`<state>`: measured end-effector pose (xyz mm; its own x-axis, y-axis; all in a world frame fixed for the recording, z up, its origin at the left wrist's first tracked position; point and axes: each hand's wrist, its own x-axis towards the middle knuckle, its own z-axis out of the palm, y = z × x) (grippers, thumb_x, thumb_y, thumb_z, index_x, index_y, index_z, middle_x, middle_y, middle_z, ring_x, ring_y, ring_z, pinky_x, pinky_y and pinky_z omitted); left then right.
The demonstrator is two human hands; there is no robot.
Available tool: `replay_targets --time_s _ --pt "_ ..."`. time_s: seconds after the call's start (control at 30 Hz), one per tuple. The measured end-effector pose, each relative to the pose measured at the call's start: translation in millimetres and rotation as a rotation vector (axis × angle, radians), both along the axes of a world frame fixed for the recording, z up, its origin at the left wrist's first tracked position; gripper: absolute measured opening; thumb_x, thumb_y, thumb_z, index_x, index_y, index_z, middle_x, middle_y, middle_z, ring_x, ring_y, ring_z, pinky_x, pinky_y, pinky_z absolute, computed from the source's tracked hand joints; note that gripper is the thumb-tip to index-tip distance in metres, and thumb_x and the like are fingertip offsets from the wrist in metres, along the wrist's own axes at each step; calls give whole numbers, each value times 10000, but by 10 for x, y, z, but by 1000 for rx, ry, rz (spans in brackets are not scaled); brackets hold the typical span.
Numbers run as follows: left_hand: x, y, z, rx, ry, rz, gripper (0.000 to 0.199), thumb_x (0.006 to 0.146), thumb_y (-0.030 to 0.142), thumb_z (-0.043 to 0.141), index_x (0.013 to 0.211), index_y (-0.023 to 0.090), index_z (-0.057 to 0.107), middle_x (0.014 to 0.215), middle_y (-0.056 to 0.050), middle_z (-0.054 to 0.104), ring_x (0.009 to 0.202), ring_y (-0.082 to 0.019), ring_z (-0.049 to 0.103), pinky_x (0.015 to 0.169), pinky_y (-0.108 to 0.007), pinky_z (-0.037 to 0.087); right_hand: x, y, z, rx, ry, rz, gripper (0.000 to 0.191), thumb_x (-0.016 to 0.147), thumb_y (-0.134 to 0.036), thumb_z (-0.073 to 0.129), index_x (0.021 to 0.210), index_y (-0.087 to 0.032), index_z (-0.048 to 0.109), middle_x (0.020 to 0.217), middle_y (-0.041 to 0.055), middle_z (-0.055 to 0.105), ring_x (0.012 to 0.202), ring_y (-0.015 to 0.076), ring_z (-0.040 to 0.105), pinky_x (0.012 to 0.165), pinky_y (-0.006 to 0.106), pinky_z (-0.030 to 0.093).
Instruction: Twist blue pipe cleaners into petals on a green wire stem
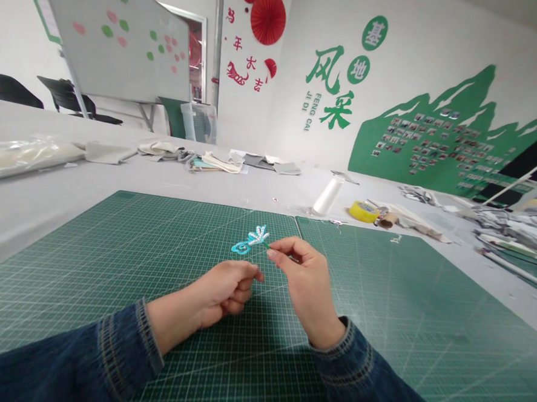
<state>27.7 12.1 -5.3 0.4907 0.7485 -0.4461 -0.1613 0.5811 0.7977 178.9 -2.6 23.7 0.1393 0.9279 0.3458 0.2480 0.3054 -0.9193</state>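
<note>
Grey-covered worktable (35, 223) extends beneath two abutting dark green gridded cutting mats (86, 269), which appear positioned to give a flat, measured working area directly before the person. A small turquoise-and-white beaded ornament (250, 241) is suspended above the mats, clear of their surface, near the centre of the view, on a thin stem or thread. The right hand (311, 285) is nearly closed: its fingertips (272, 254) pinch that fine strand just beside the ornament, a grip that seems suited to fine control and leaves the piece in view. The left hand (217, 292) lies just beside it, fingers curled inward; whether it grips the strand's lower end cannot be determined. Blue denim sleeves (118, 349) cover both forearms. Beyond the mats stand a white thread cone (327, 195) and a yellow tape roll (363, 211), apparently within reach, while folded cream fabric pieces (216, 160) lie farther back along the table.
</note>
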Motion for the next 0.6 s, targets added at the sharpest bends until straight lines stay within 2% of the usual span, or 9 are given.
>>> replay_targets --time_s 0.07,0.13,0.3,0.47,0.6 --pt "-37 -2 -4 8 64 -98 139 772 276 632 789 174 539 487 121 246 405 -39 141 398 -190 55 -13 0 0 -2 -24 -4 36 747 -189 688 736 -223 697 709 -16 676 688 156 591 660 299 446" --pt "-78 -8 13 93 92 -164 183 735 266 689 774 189 527 478 120 274 406 -43 155 397 -199 73 -16 4 0 -1 -46 -10 39 746 -186 688 731 -222 695 714 -16 681 697 156 596 667 298 445" --pt "-179 -11 82 358 123 -164 236 722 341 738 748 192 557 468 109 326 392 -52 208 395 -220 141 -2 26 -17 -19 -69 -26 44 748 -179 684 724 -215 693 700 -16 685 699 159 604 682 306 447" --pt "-219 -3 105 497 349 -222 289 781 444 660 686 178 598 470 84 358 393 -64 238 407 -239 132 27 38 -35 3 -75 -48 45 757 -190 683 720 -216 685 697 -18 680 686 157 603 671 305 447" --pt "-207 2 102 646 453 -264 354 747 449 697 579 177 545 483 73 365 461 -80 275 457 -232 193 51 41 -39 10 -92 -69 48 759 -190 679 723 -219 687 703 -17 685 687 160 608 673 309 453"
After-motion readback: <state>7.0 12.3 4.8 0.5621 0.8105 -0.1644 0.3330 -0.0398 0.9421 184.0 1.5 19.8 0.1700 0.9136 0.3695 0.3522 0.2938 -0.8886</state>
